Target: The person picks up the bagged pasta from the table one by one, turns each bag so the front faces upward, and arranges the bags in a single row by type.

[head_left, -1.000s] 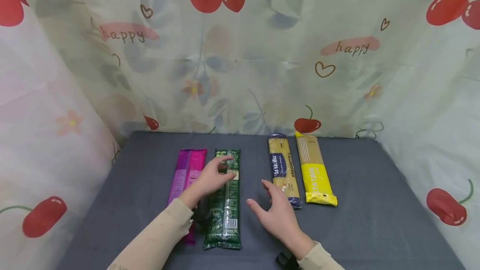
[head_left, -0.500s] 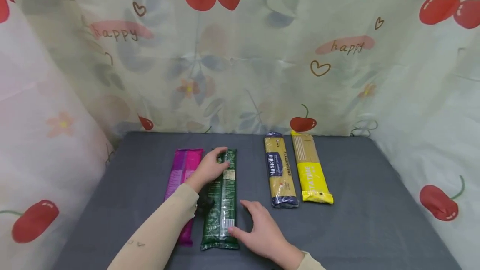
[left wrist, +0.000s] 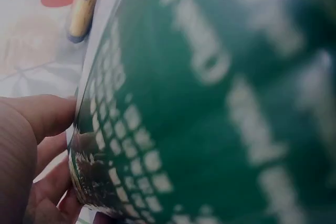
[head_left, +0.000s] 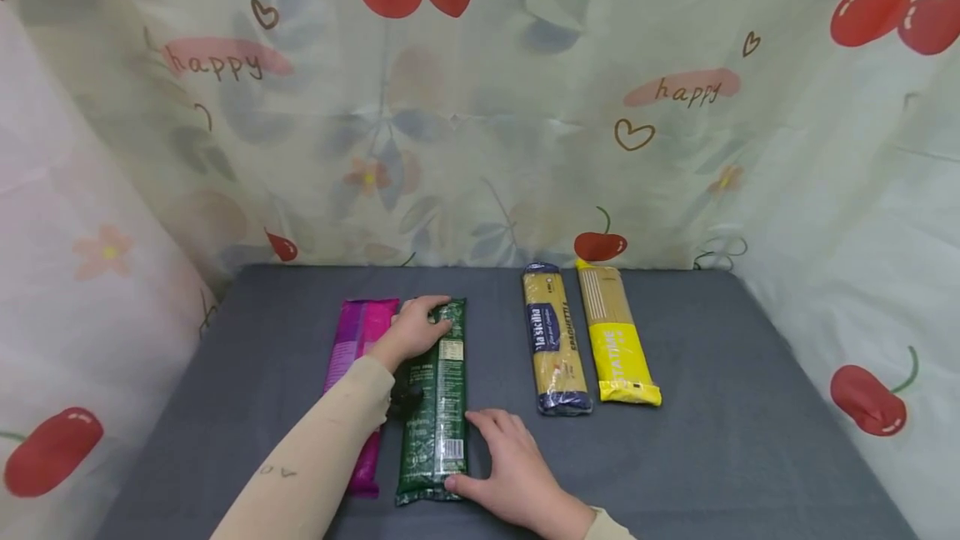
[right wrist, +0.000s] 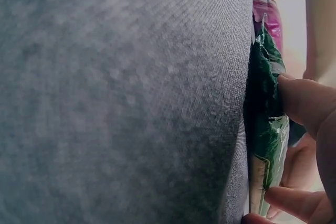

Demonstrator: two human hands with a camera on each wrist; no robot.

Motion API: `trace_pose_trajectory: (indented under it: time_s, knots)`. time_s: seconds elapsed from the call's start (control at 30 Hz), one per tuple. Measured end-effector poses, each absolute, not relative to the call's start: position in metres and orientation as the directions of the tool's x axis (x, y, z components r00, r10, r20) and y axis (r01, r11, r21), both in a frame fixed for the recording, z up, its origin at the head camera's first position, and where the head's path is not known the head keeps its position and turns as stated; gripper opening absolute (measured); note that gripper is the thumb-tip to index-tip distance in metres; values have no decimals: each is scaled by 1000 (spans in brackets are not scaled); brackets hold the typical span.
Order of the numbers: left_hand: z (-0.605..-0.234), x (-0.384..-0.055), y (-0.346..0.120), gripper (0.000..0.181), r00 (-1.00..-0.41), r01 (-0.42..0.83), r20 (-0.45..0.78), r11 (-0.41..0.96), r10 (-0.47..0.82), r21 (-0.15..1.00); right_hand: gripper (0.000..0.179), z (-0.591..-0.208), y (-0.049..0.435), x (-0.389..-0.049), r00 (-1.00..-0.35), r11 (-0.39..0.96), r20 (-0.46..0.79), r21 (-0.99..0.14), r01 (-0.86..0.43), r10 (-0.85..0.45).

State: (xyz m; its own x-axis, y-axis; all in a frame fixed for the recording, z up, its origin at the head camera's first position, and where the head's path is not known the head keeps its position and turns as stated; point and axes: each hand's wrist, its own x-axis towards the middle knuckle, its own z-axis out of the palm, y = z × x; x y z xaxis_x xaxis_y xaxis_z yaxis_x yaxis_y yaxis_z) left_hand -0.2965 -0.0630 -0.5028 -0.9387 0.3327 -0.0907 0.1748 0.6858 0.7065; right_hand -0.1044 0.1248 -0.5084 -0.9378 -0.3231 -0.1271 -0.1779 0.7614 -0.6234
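Note:
A long, dark green pasta packet [head_left: 442, 390] lies lengthwise near the table's middle, its printed back with a barcode facing up. My left hand [head_left: 414, 330] holds its far end, fingers over the end and thumb on the face. In the left wrist view the green packet [left wrist: 157, 108] fills most of the picture, with the thumb [left wrist: 44, 111] against it. At the near right edge, my right hand [head_left: 517, 473] holds the packet, thumb on top and fingers along the side. The right wrist view shows that thumb [right wrist: 302, 98] on the green wrapper [right wrist: 266, 72].
A pink-purple packet [head_left: 348, 348] lies just left of the green one, partly under the left forearm. To the right lie a blue-ended spaghetti packet [head_left: 555, 357] and a yellow packet [head_left: 622, 340]. A cherry-print curtain [head_left: 465, 148] surrounds the grey table [head_left: 712, 440].
My right hand has come left and toward me from beside the blue-ended packet to the green packet's near edge. My left hand has closed onto its far end. The head view has shifted slightly.

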Motion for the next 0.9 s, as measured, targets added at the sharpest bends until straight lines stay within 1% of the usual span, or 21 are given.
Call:
trace_pose_trajectory:
  time_s: [0.2, 0.5, 0.6, 0.73, 0.9]
  knots:
    - [-502, -298, -65, 40, -950, 142, -99, 689, 297, 710, 86, -508, 127, -104, -929, 763, -152, -622, -176, -339]
    - [-499, -296, -65, 14, -978, 36, -114, 685, 172, 727, 85, -511, 130, -104, -918, 738, -177, -656, -160, -356]
    - [-498, -295, -65, 12, -985, 33, -92, 688, 144, 725, 85, -512, 131, -103, -915, 734, -181, -661, -159, -361]
    - [-498, -294, -65, 12, -989, 63, -46, 676, 142, 734, 86, -512, 131, -104, -914, 733, -185, -661, -156, -361]
    - [-496, -290, -67, 13, -992, 96, 20, 628, 127, 772, 86, -510, 130, -103, -911, 710, -202, -692, -128, -360]
